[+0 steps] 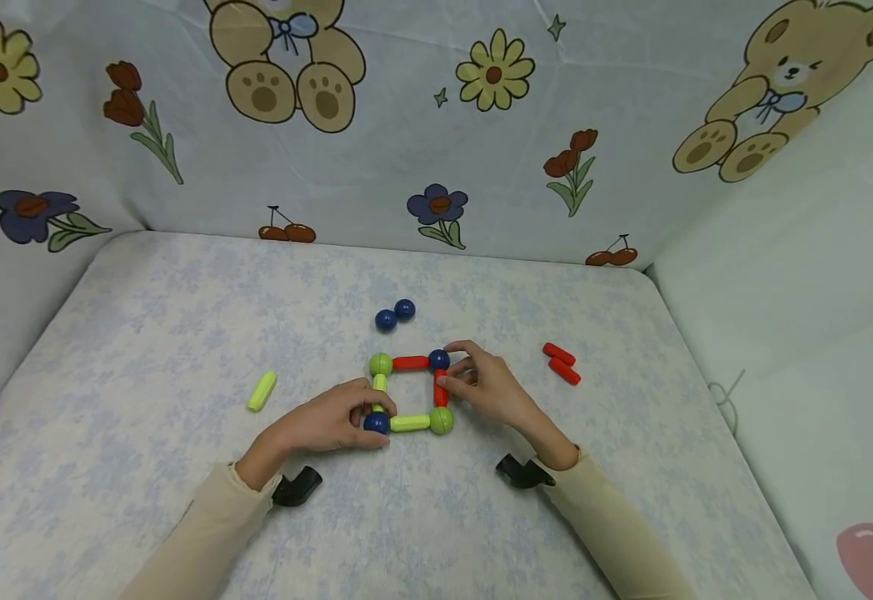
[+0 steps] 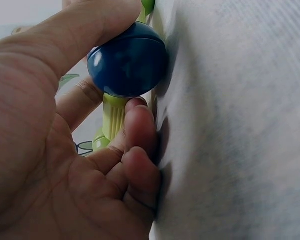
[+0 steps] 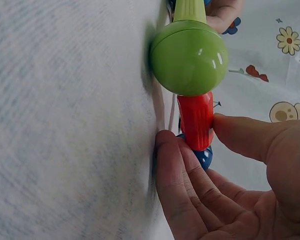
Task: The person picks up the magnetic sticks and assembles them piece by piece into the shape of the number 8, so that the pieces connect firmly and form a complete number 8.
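A square of rods and balls lies on the table. My left hand (image 1: 330,417) grips the blue ball (image 2: 127,60) at its near left corner, thumb on one side and fingers around the other. At the right side, my right hand (image 1: 491,390) pinches the red rod (image 3: 196,120), its index fingertip by the far blue ball (image 1: 439,359). Green balls form the other two corners, one far left (image 1: 381,364) and one near right (image 3: 190,59). Another red rod (image 1: 411,363) makes the far side. Yellow-green rods form the near side (image 1: 410,423) and left side (image 1: 380,382).
Two loose blue balls (image 1: 386,321) sit beyond the square. To the right lie two red rods (image 1: 564,371), and on the left a single yellow-green rod (image 1: 261,391). Patterned cloth walls (image 1: 391,158) rise behind the table and at its sides.
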